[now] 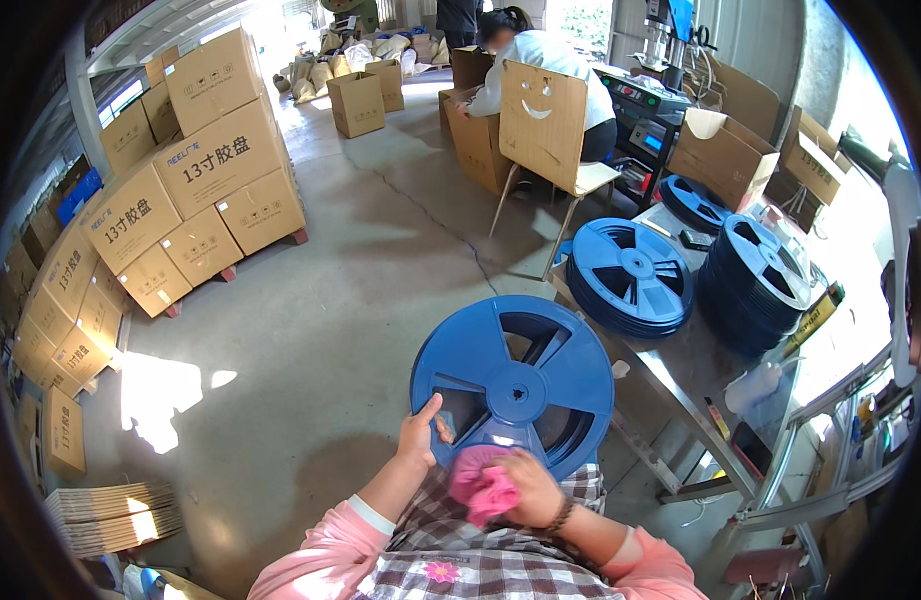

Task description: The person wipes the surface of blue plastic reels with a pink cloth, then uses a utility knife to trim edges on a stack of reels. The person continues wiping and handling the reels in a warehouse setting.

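A large blue plastic reel (pixel 518 393) is held up in front of me above my lap. Its round face shows a small hub hole and wide cut-out windows. My left hand (pixel 420 432) grips the reel at its left lower rim, the thumb lying on the face and fingertips showing through a window. In my right hand (pixel 530 488) is a bunched pink cloth (pixel 484 484), pressed against the reel's lower edge. The cloth hides part of that rim and some of my right fingers.
On the metal table (pixel 670 385) to my right stand two stacks of blue reels (pixel 630 275), (pixel 750 285) and a spray bottle (pixel 752 388). Cardboard cartons (pixel 215 160) are piled on pallets at the left. A person (pixel 545 60) sits on a wooden chair (pixel 542 120) ahead, beside open boxes.
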Motion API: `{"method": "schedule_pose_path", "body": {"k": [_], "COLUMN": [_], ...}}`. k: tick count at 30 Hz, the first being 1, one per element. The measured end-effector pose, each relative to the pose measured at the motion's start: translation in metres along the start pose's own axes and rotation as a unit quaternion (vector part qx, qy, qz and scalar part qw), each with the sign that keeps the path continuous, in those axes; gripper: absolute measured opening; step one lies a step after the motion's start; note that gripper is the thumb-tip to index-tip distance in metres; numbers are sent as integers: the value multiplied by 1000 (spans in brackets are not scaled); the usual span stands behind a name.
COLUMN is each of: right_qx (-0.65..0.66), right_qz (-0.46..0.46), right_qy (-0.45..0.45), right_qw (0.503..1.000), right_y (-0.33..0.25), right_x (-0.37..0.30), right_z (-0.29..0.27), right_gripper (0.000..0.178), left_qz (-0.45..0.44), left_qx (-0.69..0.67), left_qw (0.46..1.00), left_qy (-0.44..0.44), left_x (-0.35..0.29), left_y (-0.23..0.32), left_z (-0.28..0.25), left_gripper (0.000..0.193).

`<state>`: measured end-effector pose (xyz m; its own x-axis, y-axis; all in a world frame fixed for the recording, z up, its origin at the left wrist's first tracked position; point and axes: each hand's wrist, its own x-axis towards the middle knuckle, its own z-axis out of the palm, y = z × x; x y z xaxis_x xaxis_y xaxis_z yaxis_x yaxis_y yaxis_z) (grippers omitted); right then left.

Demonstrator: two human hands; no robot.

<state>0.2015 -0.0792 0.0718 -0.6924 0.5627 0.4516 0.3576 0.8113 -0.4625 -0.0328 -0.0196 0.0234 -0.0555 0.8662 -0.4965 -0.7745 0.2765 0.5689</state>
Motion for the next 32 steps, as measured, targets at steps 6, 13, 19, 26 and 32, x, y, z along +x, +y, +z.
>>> {"method": "schedule_pose_path", "body": {"k": [6,13,19,26,32], "right_qx": [92,677,629,406,191], "right_qz": [321,89,97,140,30], "right_qy": [434,462,470,434,128], "right_qw": [837,566,612,792,973], "right_y": [92,86,87,1,-43], "right_x": [-108,-95,-70,14,98], "right_z": [-64,-73,-59,-147,-79], "right_gripper": [12,37,40,56,45], "left_qz": [0,14,12,5,-114], "left_qx": [43,79,74,66,-34], "left_qw": [999,996,997,997,981], "left_qy": [-7,-28,-14,-47,-151], "left_x": [2,8,4,8,13], "left_y": [1,-1,-4,-13,-21], "left_z": [-2,-6,1,8,6], "left_gripper": [27,20,16,11,33]}}
